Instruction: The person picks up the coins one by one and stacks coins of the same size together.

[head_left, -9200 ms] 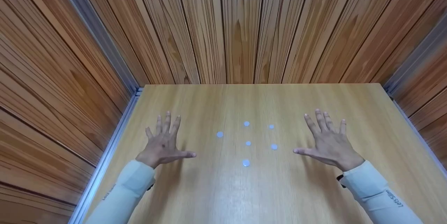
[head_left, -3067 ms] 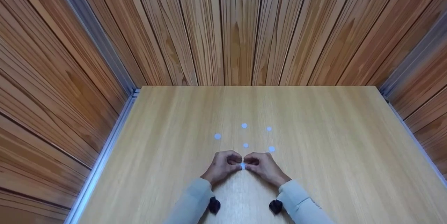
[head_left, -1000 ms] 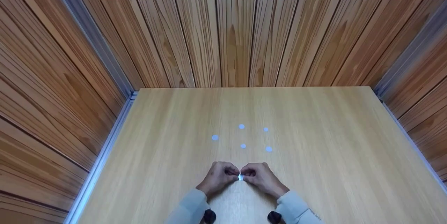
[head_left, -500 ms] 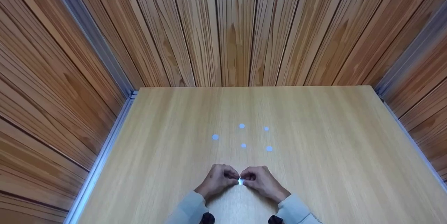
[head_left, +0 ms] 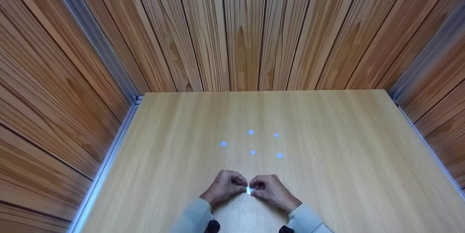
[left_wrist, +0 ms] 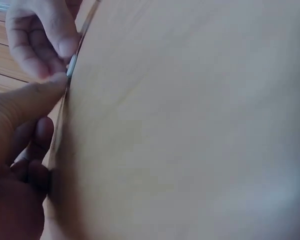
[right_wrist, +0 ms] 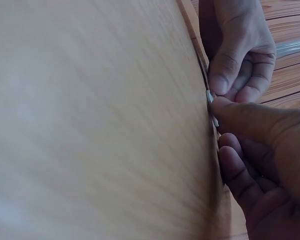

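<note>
In the head view, my left hand (head_left: 224,188) and right hand (head_left: 273,191) meet low on the table (head_left: 181,127), fingers curled. Thumbs and fingertips pinch a small white disc (head_left: 249,190) from its two sides. From the left wrist, the disc (left_wrist: 71,66) looks thin, seen nearly edge-on between the fingertips, close against the wooden surface. The right wrist view has a pale sliver of the disc (right_wrist: 209,97) beside the thumb, the rest covered by fingers.
Farther back on the table lie several similar discs: one at left (head_left: 223,143), others at the top (head_left: 251,131) and right (head_left: 279,155). A wood-panelled wall (head_left: 250,33) rises behind the table; metal rails (head_left: 105,164) run along its sides.
Both hands, spread wide apart at first, have come together at the nearest disc and drawn it toward the body. Over the last second they shift slightly nearer; the other discs stay put.
</note>
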